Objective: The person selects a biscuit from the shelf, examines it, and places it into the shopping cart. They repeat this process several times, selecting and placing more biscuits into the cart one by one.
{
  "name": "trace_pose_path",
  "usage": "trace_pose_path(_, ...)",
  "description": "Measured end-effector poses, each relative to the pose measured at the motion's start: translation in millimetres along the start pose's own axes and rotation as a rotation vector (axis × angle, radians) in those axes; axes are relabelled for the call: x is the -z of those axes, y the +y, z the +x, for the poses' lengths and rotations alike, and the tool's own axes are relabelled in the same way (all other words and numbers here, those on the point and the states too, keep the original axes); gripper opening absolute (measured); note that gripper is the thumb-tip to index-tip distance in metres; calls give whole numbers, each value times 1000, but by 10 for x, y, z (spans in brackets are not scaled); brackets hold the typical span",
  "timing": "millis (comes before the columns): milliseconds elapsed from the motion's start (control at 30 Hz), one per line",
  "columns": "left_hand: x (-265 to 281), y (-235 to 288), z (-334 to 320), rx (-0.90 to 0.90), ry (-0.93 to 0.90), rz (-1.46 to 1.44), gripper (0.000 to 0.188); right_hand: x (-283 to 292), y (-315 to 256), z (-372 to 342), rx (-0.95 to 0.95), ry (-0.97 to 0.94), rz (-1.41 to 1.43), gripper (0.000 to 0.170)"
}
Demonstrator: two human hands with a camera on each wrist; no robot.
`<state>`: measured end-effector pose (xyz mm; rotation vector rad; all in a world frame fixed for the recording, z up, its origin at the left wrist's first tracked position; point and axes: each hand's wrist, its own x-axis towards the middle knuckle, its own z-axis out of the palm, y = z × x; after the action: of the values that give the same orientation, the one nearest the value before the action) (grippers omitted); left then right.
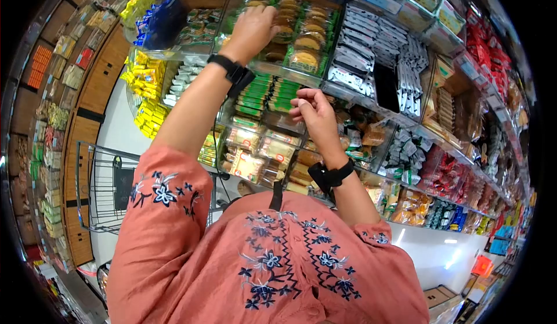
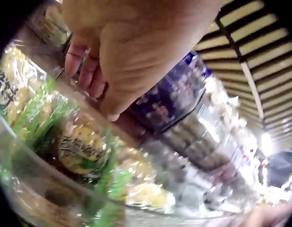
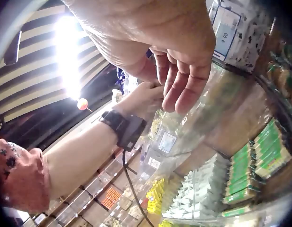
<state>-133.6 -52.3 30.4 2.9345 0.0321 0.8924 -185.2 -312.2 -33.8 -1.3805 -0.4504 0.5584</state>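
Observation:
Over a clear bin of round cookies in green-edged wrappers [image 1: 306, 61], the left hand [image 1: 251, 29] reaches in from the near side. In the left wrist view that hand [image 2: 131, 52] hangs above a wrapped cookie [image 2: 80, 147], fingers bent downward; nothing shows between them, though the tips are partly hidden. The right hand [image 1: 316, 116] hovers, loosely curled, near green-wrapped packets [image 1: 284, 96] in the lower bin. Seen from the right wrist, its fingers [image 3: 186, 87] hang relaxed with nothing in them, the left arm behind.
White packets [image 1: 355, 48] with a dark phone-like slab [image 1: 386, 86] on them fill the bin to the right. Yellow packets [image 1: 145, 74] lie at the left. A wire cart [image 1: 104, 187] stands lower left. Flat packages [image 1: 246, 166] occupy the near bins; a cable hangs beside them.

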Motion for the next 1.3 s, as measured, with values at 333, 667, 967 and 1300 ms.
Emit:
trace_pose_path(333,865,-588,-2649,809,390,-633,23,-663,618,-56,-267,-344,-62,20)
trace_pose_path(667,514,-1417,-6820,1860,198,-591,20,-1839,1343,-389,-644,-798,-260,18)
trace_pose_path(967,-222,-1402,-8040,1899,-330,-177,57,-2607,1881,-664,-890,-897,-375,17)
trace_pose_path(1300,-560,-1920,-7844,1932,-550,-186,82,-2992,2140,-768,-996,-812,-443,19)
